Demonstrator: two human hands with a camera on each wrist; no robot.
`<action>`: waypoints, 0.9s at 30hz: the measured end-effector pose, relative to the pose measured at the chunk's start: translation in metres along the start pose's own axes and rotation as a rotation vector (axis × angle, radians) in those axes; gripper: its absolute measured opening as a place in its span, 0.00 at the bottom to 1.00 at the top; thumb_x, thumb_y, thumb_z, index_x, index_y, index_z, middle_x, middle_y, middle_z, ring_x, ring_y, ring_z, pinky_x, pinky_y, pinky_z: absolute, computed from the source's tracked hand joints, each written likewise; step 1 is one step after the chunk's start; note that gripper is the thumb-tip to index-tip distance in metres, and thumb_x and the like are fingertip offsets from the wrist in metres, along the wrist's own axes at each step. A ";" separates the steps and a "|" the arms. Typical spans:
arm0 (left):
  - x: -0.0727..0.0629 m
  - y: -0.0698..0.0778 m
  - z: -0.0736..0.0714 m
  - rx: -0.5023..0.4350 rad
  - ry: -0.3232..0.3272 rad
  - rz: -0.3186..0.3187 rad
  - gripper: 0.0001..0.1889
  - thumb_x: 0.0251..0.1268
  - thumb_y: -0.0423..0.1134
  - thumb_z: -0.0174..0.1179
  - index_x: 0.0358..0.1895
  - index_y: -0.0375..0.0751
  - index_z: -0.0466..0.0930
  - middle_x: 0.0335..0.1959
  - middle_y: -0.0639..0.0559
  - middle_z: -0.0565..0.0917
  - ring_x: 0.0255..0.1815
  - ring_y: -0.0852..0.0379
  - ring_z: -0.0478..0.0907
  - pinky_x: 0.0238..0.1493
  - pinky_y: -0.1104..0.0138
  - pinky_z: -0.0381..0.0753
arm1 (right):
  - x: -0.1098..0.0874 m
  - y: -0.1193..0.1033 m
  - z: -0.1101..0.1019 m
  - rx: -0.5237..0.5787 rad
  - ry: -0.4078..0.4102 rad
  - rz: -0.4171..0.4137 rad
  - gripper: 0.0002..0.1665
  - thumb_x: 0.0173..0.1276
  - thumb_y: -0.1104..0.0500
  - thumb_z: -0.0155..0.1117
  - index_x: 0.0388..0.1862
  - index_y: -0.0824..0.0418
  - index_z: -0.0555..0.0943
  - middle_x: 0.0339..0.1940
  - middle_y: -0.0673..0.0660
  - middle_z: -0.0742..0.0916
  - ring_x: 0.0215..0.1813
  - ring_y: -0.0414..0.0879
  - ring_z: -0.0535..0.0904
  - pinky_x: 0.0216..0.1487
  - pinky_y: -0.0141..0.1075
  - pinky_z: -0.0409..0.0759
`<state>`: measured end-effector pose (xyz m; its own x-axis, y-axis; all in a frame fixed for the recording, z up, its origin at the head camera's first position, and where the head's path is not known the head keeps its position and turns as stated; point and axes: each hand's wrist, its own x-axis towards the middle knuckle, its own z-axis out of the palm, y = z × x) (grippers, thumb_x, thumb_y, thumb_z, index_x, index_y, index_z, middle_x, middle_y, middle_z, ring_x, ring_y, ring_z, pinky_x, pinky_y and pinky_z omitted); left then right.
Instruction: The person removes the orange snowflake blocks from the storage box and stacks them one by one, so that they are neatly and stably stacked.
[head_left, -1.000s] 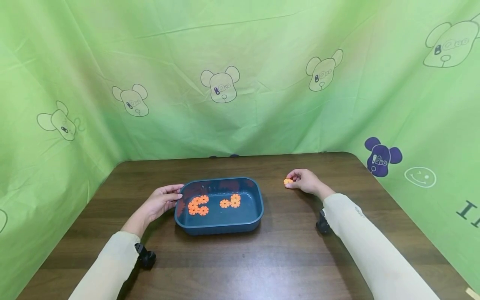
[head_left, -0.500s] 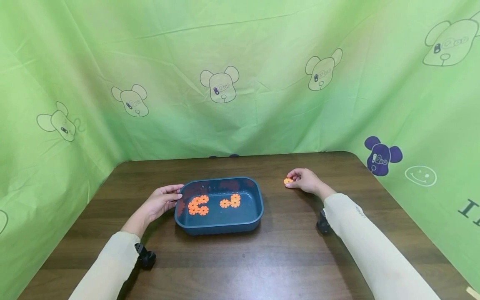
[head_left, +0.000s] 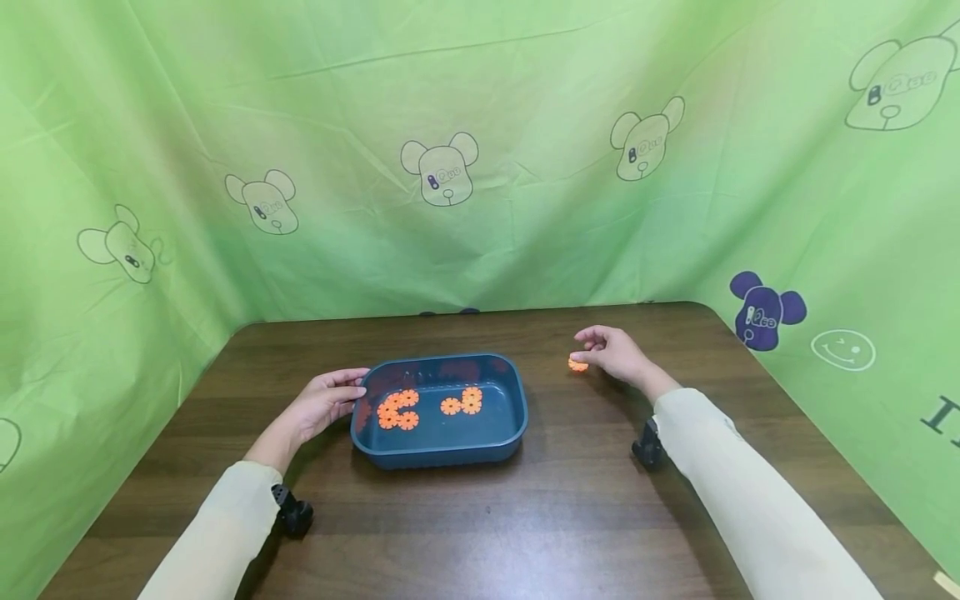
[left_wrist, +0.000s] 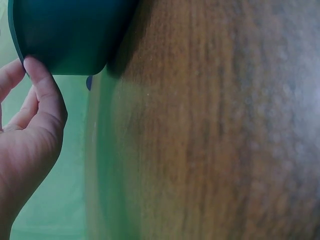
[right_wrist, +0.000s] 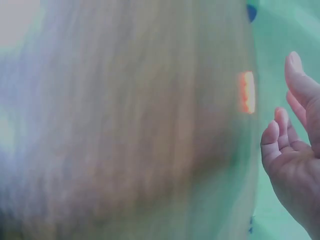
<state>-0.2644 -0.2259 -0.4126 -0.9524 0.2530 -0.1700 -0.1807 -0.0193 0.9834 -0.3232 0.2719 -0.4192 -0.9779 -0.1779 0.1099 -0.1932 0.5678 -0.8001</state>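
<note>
A dark blue rectangular plastic basin (head_left: 442,457) stands on the table left of centre. My left hand (head_left: 321,407) pinches its left rim between thumb and fingers, as the left wrist view also shows at the basin wall (left_wrist: 70,55). Inside lie several orange flower-shaped discs: a curved cluster (head_left: 391,410) at the left and a smaller group (head_left: 471,401) towards the right. Another orange flower disc (head_left: 577,366) lies flat on the table right of the basin. Just above it is my right hand (head_left: 617,357), its fingers apart and holding nothing; the right wrist view shows a gap to the disc (right_wrist: 247,92).
The brown wooden table (head_left: 480,533) reaches back to a green cloth (head_left: 525,242) printed with mouse heads, which also hangs along both sides. A small black camera is strapped to each wrist. A pale object (head_left: 947,585) shows at the lower right corner.
My right hand has let go of the orange disc and risen slightly away from it, leaving it on the table. The left hand and the basin stay in place.
</note>
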 end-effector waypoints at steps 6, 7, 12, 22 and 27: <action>0.001 0.001 0.000 -0.003 -0.008 -0.002 0.26 0.68 0.26 0.56 0.68 0.26 0.63 0.43 0.51 0.78 0.40 0.61 0.79 0.44 0.68 0.80 | -0.001 -0.021 0.004 0.043 0.004 -0.036 0.29 0.62 0.57 0.72 0.57 0.72 0.75 0.47 0.68 0.79 0.41 0.47 0.73 0.38 0.30 0.73; 0.000 0.001 0.000 -0.003 -0.013 0.000 0.27 0.68 0.26 0.56 0.68 0.25 0.63 0.43 0.51 0.78 0.40 0.62 0.79 0.44 0.68 0.80 | -0.001 -0.025 0.006 0.051 0.002 -0.042 0.29 0.63 0.58 0.71 0.58 0.72 0.75 0.48 0.69 0.79 0.41 0.47 0.73 0.37 0.30 0.74; 0.000 0.002 0.000 -0.004 -0.011 -0.004 0.27 0.68 0.26 0.57 0.69 0.25 0.62 0.43 0.51 0.78 0.40 0.62 0.79 0.44 0.69 0.80 | -0.002 -0.043 0.016 0.098 -0.012 -0.070 0.27 0.62 0.59 0.71 0.57 0.69 0.76 0.49 0.71 0.78 0.42 0.48 0.74 0.38 0.30 0.75; -0.001 0.003 0.002 -0.016 -0.009 -0.005 0.27 0.67 0.26 0.57 0.68 0.25 0.63 0.44 0.50 0.78 0.41 0.61 0.79 0.45 0.68 0.80 | -0.001 -0.081 0.043 0.186 -0.048 -0.171 0.24 0.61 0.65 0.71 0.56 0.71 0.77 0.44 0.62 0.81 0.44 0.50 0.76 0.41 0.30 0.76; -0.002 0.003 0.001 -0.019 -0.004 -0.005 0.27 0.67 0.26 0.57 0.68 0.25 0.63 0.43 0.51 0.78 0.41 0.61 0.79 0.44 0.68 0.80 | -0.002 -0.100 0.054 0.204 -0.072 -0.190 0.24 0.61 0.66 0.71 0.55 0.70 0.77 0.43 0.61 0.82 0.44 0.49 0.77 0.42 0.32 0.76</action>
<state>-0.2631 -0.2255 -0.4097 -0.9504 0.2574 -0.1747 -0.1902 -0.0363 0.9811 -0.2972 0.1722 -0.3711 -0.9160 -0.3264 0.2334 -0.3457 0.3467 -0.8720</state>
